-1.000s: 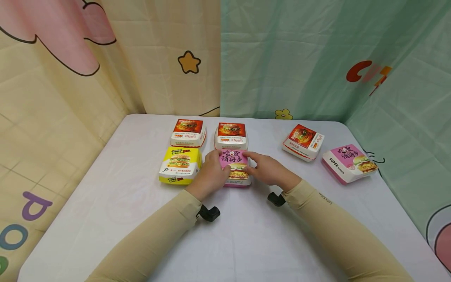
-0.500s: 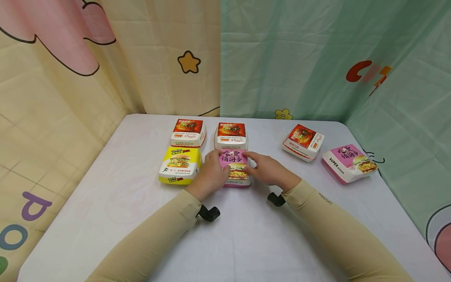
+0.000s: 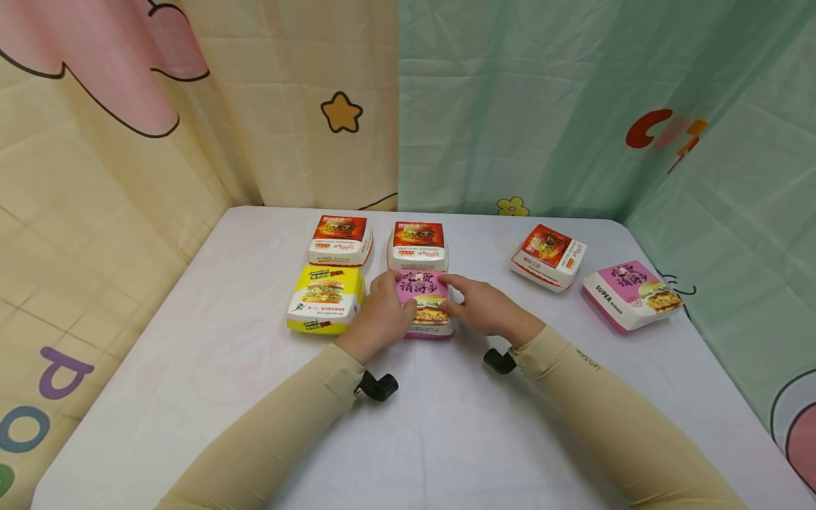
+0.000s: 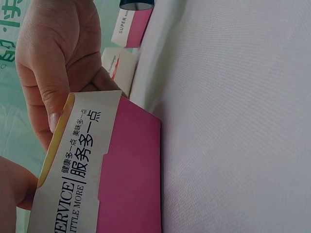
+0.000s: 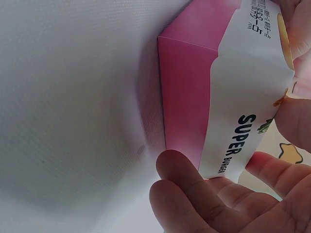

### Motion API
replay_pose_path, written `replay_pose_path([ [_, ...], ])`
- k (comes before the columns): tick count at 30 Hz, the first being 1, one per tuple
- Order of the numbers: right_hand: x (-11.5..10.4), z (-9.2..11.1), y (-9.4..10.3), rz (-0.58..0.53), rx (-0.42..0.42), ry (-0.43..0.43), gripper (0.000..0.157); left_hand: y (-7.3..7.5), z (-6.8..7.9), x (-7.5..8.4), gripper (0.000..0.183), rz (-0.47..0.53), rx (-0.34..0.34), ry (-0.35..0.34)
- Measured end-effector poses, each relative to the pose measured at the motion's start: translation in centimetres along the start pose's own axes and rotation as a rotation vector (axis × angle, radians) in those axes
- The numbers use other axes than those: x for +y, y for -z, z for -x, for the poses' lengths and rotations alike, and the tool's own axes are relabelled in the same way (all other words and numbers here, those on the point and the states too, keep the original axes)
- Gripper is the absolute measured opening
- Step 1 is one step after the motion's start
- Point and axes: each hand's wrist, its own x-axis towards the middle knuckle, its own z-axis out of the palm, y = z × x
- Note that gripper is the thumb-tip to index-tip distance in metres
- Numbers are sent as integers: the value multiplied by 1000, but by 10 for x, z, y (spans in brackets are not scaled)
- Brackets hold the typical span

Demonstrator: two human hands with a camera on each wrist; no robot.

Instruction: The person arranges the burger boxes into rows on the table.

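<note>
A pink-and-white burger box (image 3: 428, 312) lies flat on the white table, closed, its lid printed with a burger. My left hand (image 3: 381, 315) grips its left side, thumb at the lid's edge. From the right, my right hand (image 3: 487, 308) holds the same box, thumb and index fingertip at the lid edge, lower fingers curled against the pink side (image 5: 187, 97) in the right wrist view. The pink base (image 4: 131, 165) sits on the cloth in the left wrist view. Just left is a yellow burger box (image 3: 326, 301); a red-and-white burger box (image 3: 418, 245) stands directly behind.
Another red-and-white burger box (image 3: 341, 241) stands behind the yellow one. To the right, a turned red-and-white box (image 3: 548, 258) and a second pink box (image 3: 633, 296) lie at angles. Printed curtains (image 3: 510, 106) border the white table (image 3: 421, 439) behind and at both sides.
</note>
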Motion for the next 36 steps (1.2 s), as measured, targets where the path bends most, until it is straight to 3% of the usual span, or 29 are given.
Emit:
replay_pose_path([
  [36,-1,1,0,-4,-16,-11,68,1,3,2,63,6,-4,3],
])
